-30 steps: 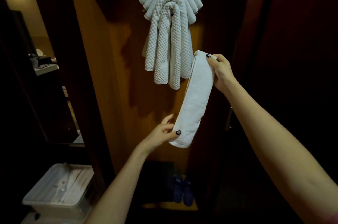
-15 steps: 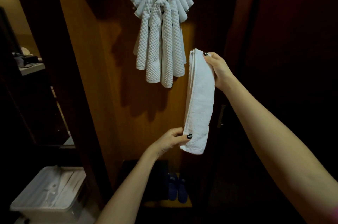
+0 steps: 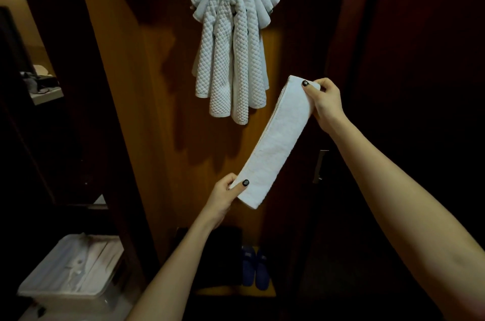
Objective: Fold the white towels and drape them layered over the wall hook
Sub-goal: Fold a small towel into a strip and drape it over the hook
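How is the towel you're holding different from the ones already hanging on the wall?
The held towel is a narrow folded strip, slanted between the left hand and right hand; the hanging towels drape in arched layers, ends dangling. The held towel looks smooth; the front hanging towels show a bumpy waffle weave. All are white.

The hung towels (image 3: 231,40) drape in layers high on the wall panel (image 3: 157,137), one over another; the folded towel (image 3: 278,142) stretches slantwise below and to their right, apart from them and in front of the panel; the right hand (image 3: 325,103) pinches its upper end, the left hand (image 3: 224,198) its lower end; a pair of slippers (image 3: 256,268) sits on the floor beneath, at the panel's foot; a tub (image 3: 70,268) stands at the lower left; a door handle (image 3: 320,166) lies right of the folded towel.
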